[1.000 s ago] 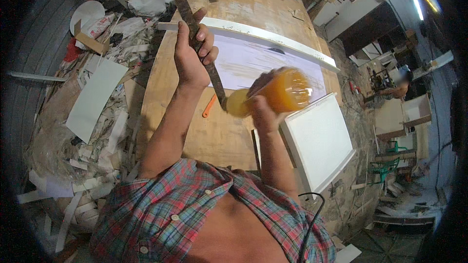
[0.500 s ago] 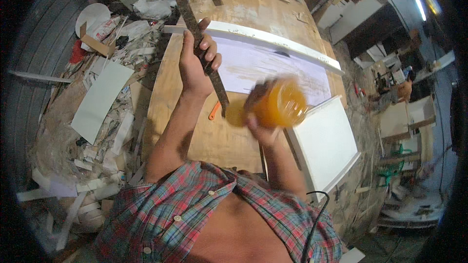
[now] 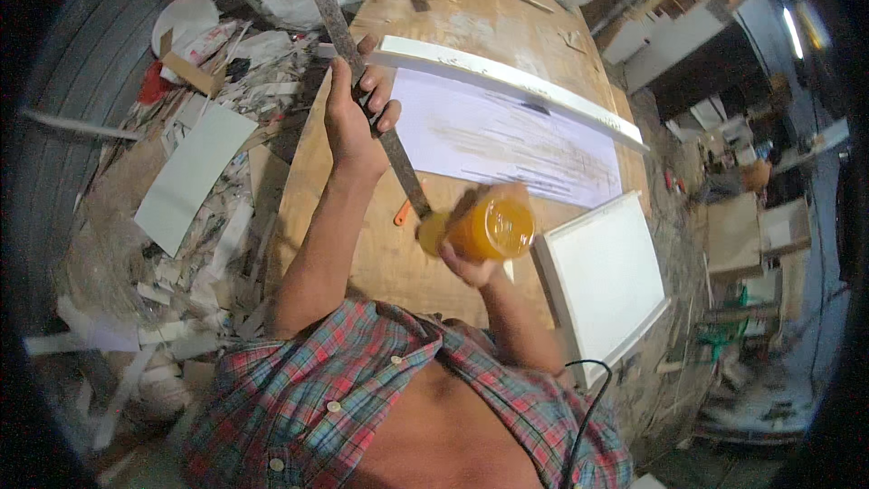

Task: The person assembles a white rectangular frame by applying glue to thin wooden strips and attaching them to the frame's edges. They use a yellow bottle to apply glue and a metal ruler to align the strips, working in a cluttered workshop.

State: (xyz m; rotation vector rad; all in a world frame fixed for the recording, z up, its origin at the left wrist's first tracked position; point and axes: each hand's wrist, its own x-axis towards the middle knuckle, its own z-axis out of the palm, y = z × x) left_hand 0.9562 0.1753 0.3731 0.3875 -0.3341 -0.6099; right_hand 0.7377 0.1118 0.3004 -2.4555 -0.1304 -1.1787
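Note:
My left hand (image 3: 356,122) is closed around a long, narrow, dark speckled strip (image 3: 333,14), which slants from the upper left down toward the middle. In my right hand (image 3: 471,269) is an orange-yellow bottle (image 3: 507,228), tilted so that its clear round base faces up toward me. The bottle's yellow narrower end is at the strip's lower tip; whether they touch I cannot tell. Beneath them lies the plywood tabletop (image 3: 380,258), and a small orange-handled tool (image 3: 402,213) rests on it beside the strip.
A streaked pale lilac sheet (image 3: 471,136) lies across the table, with a long white bar (image 3: 507,81) along its far edge. On the right leans a white box-like panel (image 3: 606,276). Offcuts and a pale green board (image 3: 195,181) litter the floor at left.
My right hand has brought the bottle down and to the left. My left hand keeps its hold on the strip. The whole view has shifted slightly.

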